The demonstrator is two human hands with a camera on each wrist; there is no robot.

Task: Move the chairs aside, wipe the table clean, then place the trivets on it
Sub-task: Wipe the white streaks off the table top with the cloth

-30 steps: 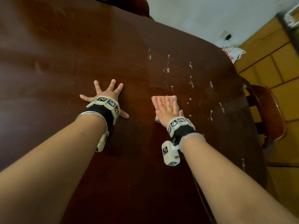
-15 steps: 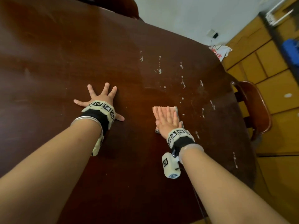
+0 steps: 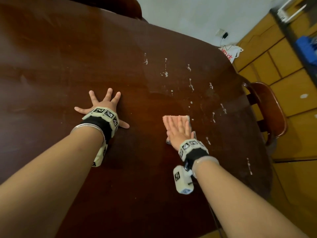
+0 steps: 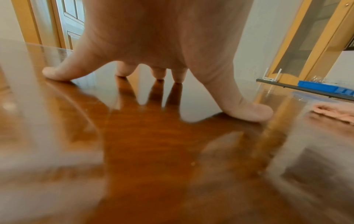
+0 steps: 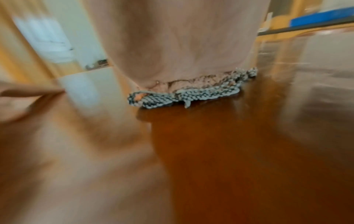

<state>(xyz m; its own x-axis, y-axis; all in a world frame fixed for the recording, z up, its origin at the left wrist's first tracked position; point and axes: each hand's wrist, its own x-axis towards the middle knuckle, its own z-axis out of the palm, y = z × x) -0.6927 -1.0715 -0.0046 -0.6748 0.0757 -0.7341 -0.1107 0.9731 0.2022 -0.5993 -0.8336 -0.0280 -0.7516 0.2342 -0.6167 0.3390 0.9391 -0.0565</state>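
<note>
Head view: the right grip (image 3: 178,130) lies flat, fingers straight, pressing one pink cloth (image 3: 176,118) on the surface (image 3: 51,66); the left grip (image 3: 103,107) is splayed, bracing. About a dozen white splatters (image 3: 165,73) remain beyond; a short stroke would likely miss them. Two chairs (image 3: 267,109) show, no trivets.

Left wrist view: fingertips (image 4: 55,74) touch the wood.

Right wrist view: the cloth's knitted hem (image 5: 191,94) trails loose and could bunch.

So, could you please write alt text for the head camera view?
A right hand presses a pink cloth flat on a dark wooden table beside white splatter marks. The left hand rests spread nearby.
</note>
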